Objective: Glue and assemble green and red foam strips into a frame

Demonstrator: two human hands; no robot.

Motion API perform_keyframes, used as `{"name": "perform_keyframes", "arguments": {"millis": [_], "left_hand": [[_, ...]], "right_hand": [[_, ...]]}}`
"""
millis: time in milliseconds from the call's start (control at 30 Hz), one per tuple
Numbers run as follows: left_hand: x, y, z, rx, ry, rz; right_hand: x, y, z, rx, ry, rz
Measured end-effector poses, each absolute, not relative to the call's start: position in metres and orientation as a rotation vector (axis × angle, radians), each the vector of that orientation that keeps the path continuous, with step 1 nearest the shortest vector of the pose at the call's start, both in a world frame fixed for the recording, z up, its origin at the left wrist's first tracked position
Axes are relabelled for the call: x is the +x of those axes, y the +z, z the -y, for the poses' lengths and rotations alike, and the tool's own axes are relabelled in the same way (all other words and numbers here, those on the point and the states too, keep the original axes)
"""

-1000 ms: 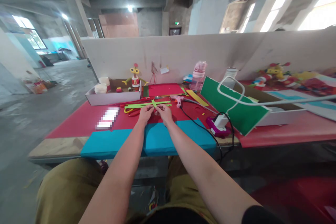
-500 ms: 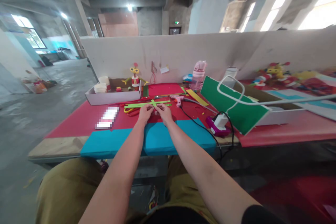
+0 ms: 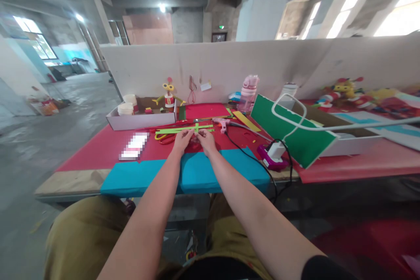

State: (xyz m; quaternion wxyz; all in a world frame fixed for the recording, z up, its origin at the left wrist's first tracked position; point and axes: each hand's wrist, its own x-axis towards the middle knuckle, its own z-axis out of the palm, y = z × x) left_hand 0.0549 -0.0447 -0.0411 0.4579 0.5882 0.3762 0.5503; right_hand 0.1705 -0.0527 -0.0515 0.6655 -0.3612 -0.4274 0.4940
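A short light-green strip [image 3: 196,127] stands up between the fingertips of my two hands, over the red table cover. My left hand [image 3: 183,140] is closed in a pinch at its left side. From the right, my right hand [image 3: 206,141] pinches it as well, the two sets of fingers nearly touching. Just beyond the hands lie several long light-green strips [image 3: 169,131] and a yellow-handled tool [image 3: 160,137], partly hidden. A pink glue gun [image 3: 223,124] rests to the right of my right hand.
A purple power strip [image 3: 271,159] with a white plug and cables sits right, beside a leaning green board [image 3: 290,133]. A white tray [image 3: 142,121] with paper cups and a bug-like figure [image 3: 169,96] stand at back left. A blue pad [image 3: 210,173] covers the front edge.
The light-green strip between my fingers has turned from a leftward tilt to nearly upright and moved slightly right. Both hands have stayed almost in place.
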Motion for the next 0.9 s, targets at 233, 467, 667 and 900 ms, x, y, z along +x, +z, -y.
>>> {"name": "perform_keyframes", "arguments": {"millis": [233, 467, 667, 900], "left_hand": [[0.0549, -0.0461, 0.0396, 1.453, 1.342, -0.935], [0.0549, -0.0438, 0.0417, 1.454, 1.337, -0.919], [0.0527, -0.0479, 0.0378, 1.534, 1.365, -0.955], [0.0522, -0.0488, 0.0380, 1.513, 1.360, -0.952]], "right_hand": [[0.1712, -0.0530, 0.0513, -0.791, 1.134, 0.971], [0.1700, -0.0504, 0.0531, -0.787, 1.159, 0.928], [0.1706, -0.0497, 0.0525, -0.785, 1.185, 0.922], [0.1709, -0.0532, 0.0502, -0.768, 1.170, 0.935]]}}
